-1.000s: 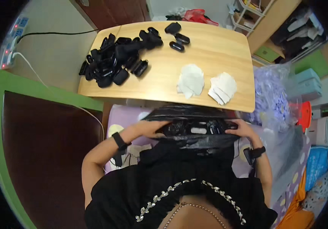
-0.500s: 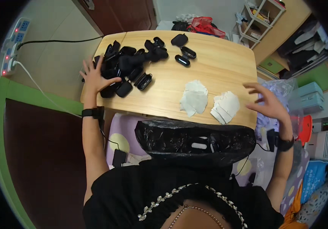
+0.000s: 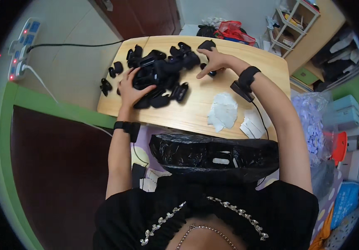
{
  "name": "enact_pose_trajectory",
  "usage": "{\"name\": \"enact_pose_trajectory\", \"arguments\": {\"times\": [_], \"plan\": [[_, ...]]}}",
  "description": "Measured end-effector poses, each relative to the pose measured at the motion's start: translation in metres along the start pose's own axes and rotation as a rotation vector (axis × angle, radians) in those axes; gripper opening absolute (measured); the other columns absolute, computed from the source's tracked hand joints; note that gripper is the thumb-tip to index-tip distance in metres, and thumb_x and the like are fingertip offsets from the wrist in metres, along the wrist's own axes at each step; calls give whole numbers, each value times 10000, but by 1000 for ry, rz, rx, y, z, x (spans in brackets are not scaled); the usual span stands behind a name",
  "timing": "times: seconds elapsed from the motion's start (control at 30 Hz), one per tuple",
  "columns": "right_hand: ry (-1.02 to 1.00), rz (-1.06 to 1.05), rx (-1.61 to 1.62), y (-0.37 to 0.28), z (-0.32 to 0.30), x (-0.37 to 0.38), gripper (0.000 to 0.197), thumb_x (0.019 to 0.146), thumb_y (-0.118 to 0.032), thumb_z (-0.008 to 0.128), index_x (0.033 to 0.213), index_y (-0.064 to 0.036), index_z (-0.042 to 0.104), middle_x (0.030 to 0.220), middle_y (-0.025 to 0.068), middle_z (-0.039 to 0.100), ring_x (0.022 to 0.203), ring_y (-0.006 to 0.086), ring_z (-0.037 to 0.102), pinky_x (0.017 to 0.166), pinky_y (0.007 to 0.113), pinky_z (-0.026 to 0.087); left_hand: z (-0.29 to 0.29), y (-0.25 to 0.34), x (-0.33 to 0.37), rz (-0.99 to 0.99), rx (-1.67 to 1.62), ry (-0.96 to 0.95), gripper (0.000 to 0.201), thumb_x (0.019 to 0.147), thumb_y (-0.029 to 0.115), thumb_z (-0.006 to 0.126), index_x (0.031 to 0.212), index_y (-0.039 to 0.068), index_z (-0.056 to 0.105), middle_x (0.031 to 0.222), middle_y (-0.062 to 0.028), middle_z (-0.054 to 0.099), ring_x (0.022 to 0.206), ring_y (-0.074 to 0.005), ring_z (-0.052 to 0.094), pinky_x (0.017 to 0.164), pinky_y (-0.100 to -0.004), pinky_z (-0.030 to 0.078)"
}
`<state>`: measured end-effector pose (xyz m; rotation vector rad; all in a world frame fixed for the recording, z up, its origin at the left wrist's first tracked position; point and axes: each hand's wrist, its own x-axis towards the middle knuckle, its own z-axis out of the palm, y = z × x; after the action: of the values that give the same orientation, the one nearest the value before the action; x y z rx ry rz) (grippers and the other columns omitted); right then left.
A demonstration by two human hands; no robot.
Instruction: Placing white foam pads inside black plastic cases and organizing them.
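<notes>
Black earbud charging cases [image 3: 162, 79] lie in a loose pile on the left half of the wooden table [image 3: 250, 71], some with their lids up. My left hand [image 3: 132, 88] is spread against the near left side of the pile, thumb and fingers apart. A few small cases [image 3: 105, 86] lie to the left of that hand. To the right of the pile, my right hand [image 3: 216, 62] reaches with fingers apart. One case [image 3: 206, 44] is at its fingertips, and another [image 3: 208, 71] is partly hidden under it. Both wrists wear black bands with wired boxes.
Two stacks of pale sheets, one greenish [image 3: 222, 112] and one white [image 3: 252, 124], lie near the table's front. Along that edge sits an open black plastic bag [image 3: 212, 143] with white pieces inside. A power strip [image 3: 23, 50] is far left; a shelf rack [image 3: 292, 27] stands back right.
My right hand has swung from the table's right edge to the cases at the back. My left hand has shifted right against the pile, and small cases now show to its left.
</notes>
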<state>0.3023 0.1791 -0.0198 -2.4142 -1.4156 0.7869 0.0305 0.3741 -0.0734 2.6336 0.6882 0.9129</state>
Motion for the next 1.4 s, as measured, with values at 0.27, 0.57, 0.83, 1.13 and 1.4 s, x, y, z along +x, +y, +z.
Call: {"name": "enact_pose_trajectory", "arguments": {"times": [0.27,0.57,0.83,1.13,1.4], "plan": [[27,-151,278,11,9,-4,894,573,-199,810,1329,-136,337,1118,132,534,918,215,573,764,324,498,26,47,3,16,8,65,861,428,661,727,1148,217,567,1249,-91,474,1143,-299,444,962,-523,218],[280,-194,339,46,18,-56,726,657,-181,740,1288,-68,398,1217,159,491,1109,260,487,927,359,410,35,61,1,-26,10,58,915,445,688,710,1187,184,533,1280,-130,428,1173,-335,391,997,-554,174],[426,-124,285,95,19,-141,639,742,-196,698,1296,-86,399,1300,101,428,1162,232,438,910,344,417,24,45,5,138,-160,107,970,480,554,787,1284,154,419,1301,-161,396,1205,-346,347,1001,-473,259],[319,-48,50,33,30,-149,548,752,-268,672,1228,-82,476,1203,139,496,1107,269,476,891,361,426,23,81,-8,255,-68,-95,978,481,606,760,1289,183,406,1355,-205,281,1263,-413,222,1026,-520,178],[297,200,-21,3,55,-230,501,704,-295,691,1122,-56,555,1115,193,511,999,339,506,855,373,431,14,109,-7,217,33,37,859,569,532,748,1268,159,417,1314,-196,344,1253,-399,257,1018,-508,219]]}}
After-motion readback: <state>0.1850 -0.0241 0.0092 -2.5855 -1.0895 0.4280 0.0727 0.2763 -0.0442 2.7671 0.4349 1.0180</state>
